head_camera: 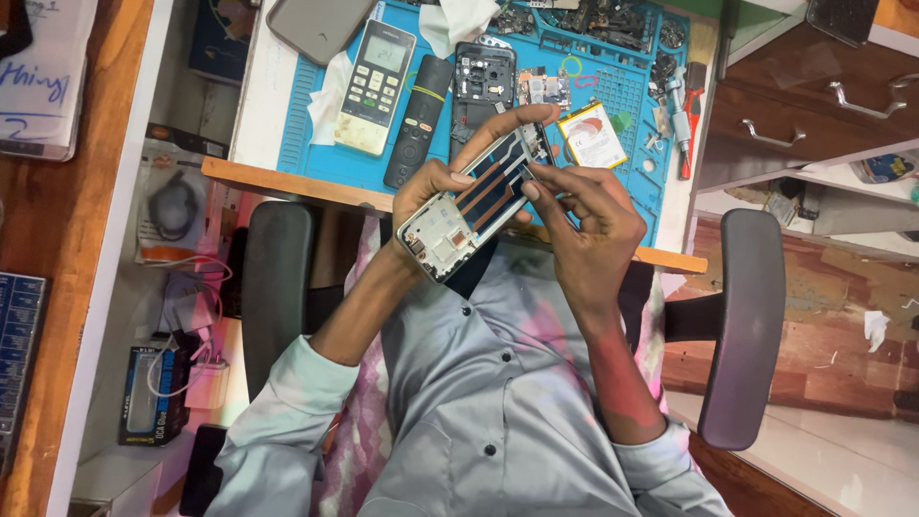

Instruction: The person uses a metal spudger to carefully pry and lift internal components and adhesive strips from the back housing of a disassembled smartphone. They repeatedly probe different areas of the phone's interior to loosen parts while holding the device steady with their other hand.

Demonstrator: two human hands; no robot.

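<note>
colours showing across the repair bench

the opened phone frame (476, 203) is showing silver edges, a black inside and copper-orange stripes. the work mat (627, 91) far behind it is glowing bright blue. on it, the white remote (375, 88) is wearing pale buttons and a greyish screen, and the slim remote (418, 122) to its right is showing black with one red dot. the battery (593, 135) is showing white with a yellow edge. the shirt (498, 402) is looking pale grey-blue, dotted with dark buttons.
</note>
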